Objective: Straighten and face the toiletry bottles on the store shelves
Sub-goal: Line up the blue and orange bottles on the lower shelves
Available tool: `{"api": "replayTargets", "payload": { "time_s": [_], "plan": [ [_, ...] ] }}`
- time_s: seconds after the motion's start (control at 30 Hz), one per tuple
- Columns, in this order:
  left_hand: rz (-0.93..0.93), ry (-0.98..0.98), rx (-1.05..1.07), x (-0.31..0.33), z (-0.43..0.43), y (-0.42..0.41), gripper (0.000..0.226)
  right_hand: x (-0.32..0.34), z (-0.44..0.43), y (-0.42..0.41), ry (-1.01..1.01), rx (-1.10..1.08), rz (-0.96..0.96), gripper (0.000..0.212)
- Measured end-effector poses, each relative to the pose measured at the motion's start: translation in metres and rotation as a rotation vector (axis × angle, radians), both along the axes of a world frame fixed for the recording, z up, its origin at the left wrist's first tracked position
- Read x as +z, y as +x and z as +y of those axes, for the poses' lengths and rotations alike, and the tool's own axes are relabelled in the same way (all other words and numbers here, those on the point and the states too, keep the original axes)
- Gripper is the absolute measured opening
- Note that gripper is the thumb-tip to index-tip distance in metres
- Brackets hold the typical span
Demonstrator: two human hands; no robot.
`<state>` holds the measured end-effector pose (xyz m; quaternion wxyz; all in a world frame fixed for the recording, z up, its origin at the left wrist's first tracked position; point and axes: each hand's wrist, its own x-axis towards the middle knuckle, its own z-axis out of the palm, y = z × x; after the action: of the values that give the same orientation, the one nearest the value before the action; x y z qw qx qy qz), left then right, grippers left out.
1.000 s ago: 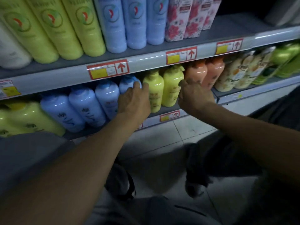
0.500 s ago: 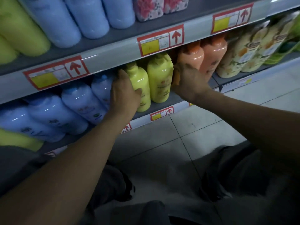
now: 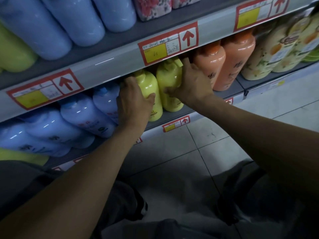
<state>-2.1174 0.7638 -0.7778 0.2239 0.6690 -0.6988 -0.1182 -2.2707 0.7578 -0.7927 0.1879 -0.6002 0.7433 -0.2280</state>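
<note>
Fingers (image 3: 128, 83) of my left hand (image 3: 133, 107) wrap the left flank of a glossy yellow bottle (image 3: 150, 94) on the lower shelf (image 3: 174, 114), thumb pressed across its front, a closed grasp on the smooth plastic. My right hand (image 3: 193, 85) cups the second yellow bottle (image 3: 170, 81) just beside it, thumb on the front and the fingers reaching behind its right side, against the neighbouring orange bottle (image 3: 209, 66). Both yellow bottles stand upright and touching, rounded at the shoulder, with capped necks tucked under the shelf edge above.

Left of them lie pale blue bottles (image 3: 82, 116), shiny and cylindrical, leaning in a row; right of them stand two orange bottles with darker orange caps, then cream bottles (image 3: 269, 54) printed with flowers and fruit. The upper shelf (image 3: 110, 62) carries larger blue bottles (image 3: 82, 19), a green bottle (image 3: 13, 52) at far left and floral-patterned packs (image 3: 151, 7). Red-bordered price tags (image 3: 170, 44) with yellow panels and arrows run along the grey shelf lips. Below, pale tiled floor (image 3: 215, 149).
</note>
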Motion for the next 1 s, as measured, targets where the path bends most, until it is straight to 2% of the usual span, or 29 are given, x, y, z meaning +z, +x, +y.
{"api": "replayTargets", "payload": {
  "time_s": [0.33, 0.43, 0.53, 0.63, 0.77, 0.87, 1.0],
  "plan": [
    [-0.052, -0.012, -0.051, 0.003, 0.001, 0.002, 0.053, 0.004, 0.003, 0.005, 0.008, -0.046, -0.027, 0.086],
    [-0.027, -0.002, -0.075, 0.009, 0.005, 0.004, 0.048, 0.008, 0.011, 0.003, 0.0, -0.049, -0.109, 0.075],
    [-0.008, -0.044, -0.078, 0.017, 0.018, 0.005, 0.033, 0.011, 0.027, -0.005, -0.084, -0.12, -0.152, 0.052],
    [-0.075, -0.084, -0.266, 0.019, 0.036, -0.015, 0.025, 0.013, 0.044, -0.031, -0.106, -0.233, -0.121, 0.04],
    [-0.073, -0.096, -0.461, 0.018, 0.049, -0.065, 0.02, 0.012, 0.051, -0.076, -0.13, -0.418, -0.225, 0.038],
    [-0.112, -0.085, -0.545, 0.015, 0.046, -0.097, 0.027, 0.007, 0.042, -0.106, -0.17, -0.508, -0.304, 0.045],
    [-0.233, -0.032, -0.498, 0.013, 0.02, -0.132, 0.054, 0.002, 0.026, -0.14, -0.179, -0.475, -0.322, 0.062]
  ]
}}
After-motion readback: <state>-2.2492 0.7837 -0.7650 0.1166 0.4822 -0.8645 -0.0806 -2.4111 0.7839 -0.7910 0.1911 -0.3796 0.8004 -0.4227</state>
